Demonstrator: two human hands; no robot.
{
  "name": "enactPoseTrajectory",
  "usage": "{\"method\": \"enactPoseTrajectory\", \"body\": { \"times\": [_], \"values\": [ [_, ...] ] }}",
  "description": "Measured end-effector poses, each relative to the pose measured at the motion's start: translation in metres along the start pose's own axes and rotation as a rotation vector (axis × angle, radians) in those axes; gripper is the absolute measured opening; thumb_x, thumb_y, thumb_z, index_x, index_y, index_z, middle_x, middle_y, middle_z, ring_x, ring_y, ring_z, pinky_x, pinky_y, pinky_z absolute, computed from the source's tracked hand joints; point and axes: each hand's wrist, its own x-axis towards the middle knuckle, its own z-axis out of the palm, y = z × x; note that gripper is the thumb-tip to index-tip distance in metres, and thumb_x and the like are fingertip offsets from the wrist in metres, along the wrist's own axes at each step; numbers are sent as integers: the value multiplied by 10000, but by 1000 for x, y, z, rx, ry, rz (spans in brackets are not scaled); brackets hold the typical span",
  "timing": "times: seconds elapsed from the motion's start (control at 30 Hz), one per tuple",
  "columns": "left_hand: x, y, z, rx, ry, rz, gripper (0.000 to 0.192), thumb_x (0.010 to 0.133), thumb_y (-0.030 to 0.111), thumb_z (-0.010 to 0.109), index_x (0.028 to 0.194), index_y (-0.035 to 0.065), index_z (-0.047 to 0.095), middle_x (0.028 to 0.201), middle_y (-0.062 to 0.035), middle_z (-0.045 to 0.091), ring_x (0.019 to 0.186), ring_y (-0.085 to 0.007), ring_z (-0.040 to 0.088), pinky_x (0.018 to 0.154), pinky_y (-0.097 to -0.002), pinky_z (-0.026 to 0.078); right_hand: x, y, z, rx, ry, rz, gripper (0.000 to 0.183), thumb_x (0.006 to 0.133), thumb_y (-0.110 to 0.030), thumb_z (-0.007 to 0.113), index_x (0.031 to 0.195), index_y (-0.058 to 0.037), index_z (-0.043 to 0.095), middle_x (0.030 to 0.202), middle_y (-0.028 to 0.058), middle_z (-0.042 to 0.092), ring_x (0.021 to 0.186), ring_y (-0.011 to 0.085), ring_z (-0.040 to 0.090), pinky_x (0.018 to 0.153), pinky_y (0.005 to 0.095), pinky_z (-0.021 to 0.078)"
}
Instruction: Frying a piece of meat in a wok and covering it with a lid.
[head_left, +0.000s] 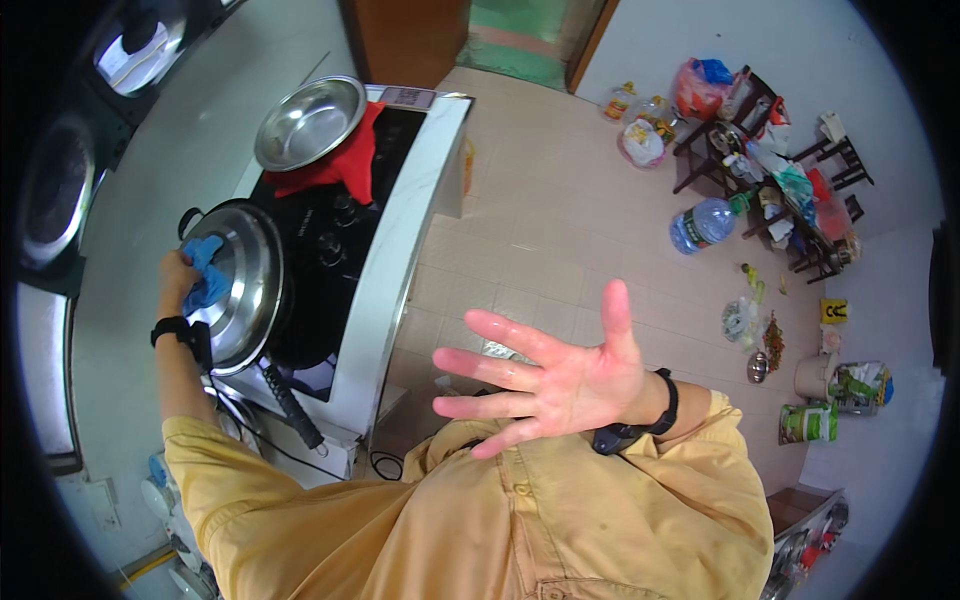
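My left hand (177, 281) grips a crumpled blue cloth (206, 277) on the domed metal lid (244, 300) of a wok. Whatever lies beneath the cloth, such as a lid knob, is hidden. The wok sits on a black glass gas hob (319, 225), its black wrapped handle (289, 405) pointing toward my body. My right hand (559, 375) is raised in front of my torso, palm showing, fingers spread and nothing in it. Its skin looks wet.
A stainless steel basin (311, 124) rests on a red cloth (356, 165) at the hob's far end. A white counter edge (390, 262) borders the hob. Across the tiled floor stand a large water bottle (703, 225), oil bottles (619, 101) and cluttered dark wooden chairs (694, 154).
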Motion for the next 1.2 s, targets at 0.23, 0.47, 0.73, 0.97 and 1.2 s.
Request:
{"method": "enactPoseTrajectory", "body": {
  "times": [0.23, 0.47, 0.73, 0.97, 1.2],
  "values": [
    [-1, 13, -9, 8, -71, -39, 264, 466, 19, 716, 680, 21, 562, 704, -152, 605, 677, -297, 602, 630, -362, 472, -3, -3, 3, 15, 2, -83, 1045, 633, -853, 181, 1370, -201, -172, 1451, 87, -145, 1326, 370, -75, 1023, 581, 82],
    [-9, 34, -30, 90, -102, -65, 275, 494, 80, 729, 736, 25, 612, 760, -172, 626, 744, -312, 619, 674, -369, 483, -9, -7, 6, -55, 11, -99, 1083, 620, -849, 247, 1396, -171, -84, 1465, 74, -49, 1342, 317, 20, 1044, 508, 145],
    [-16, 46, -27, 135, -97, -39, 286, 471, 123, 754, 717, 27, 647, 768, -179, 634, 740, -324, 624, 689, -377, 496, -53, -34, 5, -1525, 283, 221, 727, 798, -385, 606, 1324, 13, 300, 1330, 164, 382, 1221, 301, 379, 957, 390, 346],
    [-21, 54, -40, 133, -110, -80, 276, 475, 117, 742, 729, 41, 665, 768, -167, 640, 745, -318, 626, 707, -368, 496, -116, -32, -13, -2053, 719, 263, 579, 753, -224, 659, 1223, 19, 422, 1221, 199, 475, 1101, 340, 479, 908, 352, 400],
    [-22, 52, -41, 137, -107, -64, 286, 478, 136, 735, 742, 49, 668, 775, -158, 643, 749, -312, 626, 717, -361, 494, -153, -34, -17, -1854, 1142, 265, 588, 756, -208, 656, 1252, -6, 412, 1186, 228, 496, 1090, 340, 496, 893, 346, 401]
  ]
}}
